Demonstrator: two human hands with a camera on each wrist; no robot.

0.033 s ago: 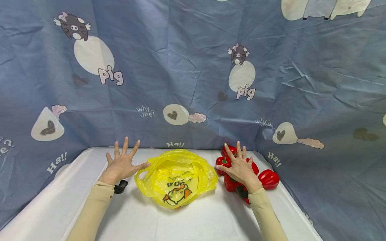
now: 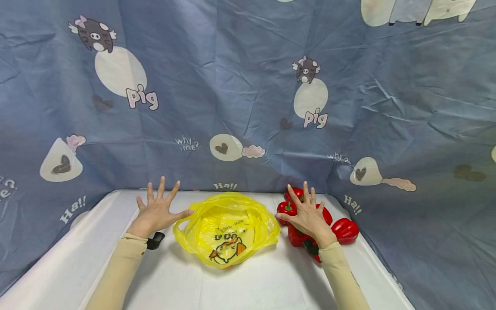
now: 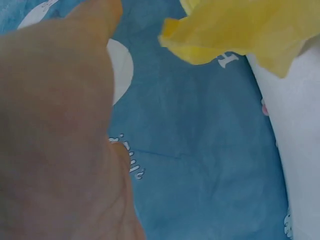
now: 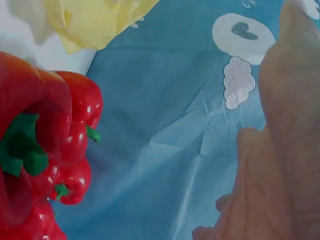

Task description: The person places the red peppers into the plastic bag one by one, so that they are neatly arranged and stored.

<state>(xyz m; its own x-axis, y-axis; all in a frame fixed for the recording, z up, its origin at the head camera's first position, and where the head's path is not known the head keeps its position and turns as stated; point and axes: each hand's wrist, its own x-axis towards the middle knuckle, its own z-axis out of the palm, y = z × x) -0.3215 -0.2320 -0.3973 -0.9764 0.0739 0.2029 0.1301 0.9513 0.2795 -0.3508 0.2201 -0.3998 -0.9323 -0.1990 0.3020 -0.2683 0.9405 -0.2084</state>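
A yellow plastic bag (image 2: 232,201) lies in the middle of the white table, its mouth spread toward the head camera and a cartoon print inside. My left hand (image 2: 155,215) is held up left of the bag, fingers spread and holding nothing; the left wrist view shows a gap between hand and bag (image 3: 235,37). On the right, my right hand (image 2: 310,217) hovers with spread fingers over a group of red bell peppers (image 2: 345,231), partly covering them. Glossy red peppers with green stems (image 4: 80,100) appear beside that hand in the right wrist view.
A blue cloth (image 2: 240,99) printed with pigs and lettering hangs behind and along both sides of the white-covered table (image 2: 248,288). Black straps (image 2: 156,240) show at both wrists. The peppers sit close together near the table's right edge.
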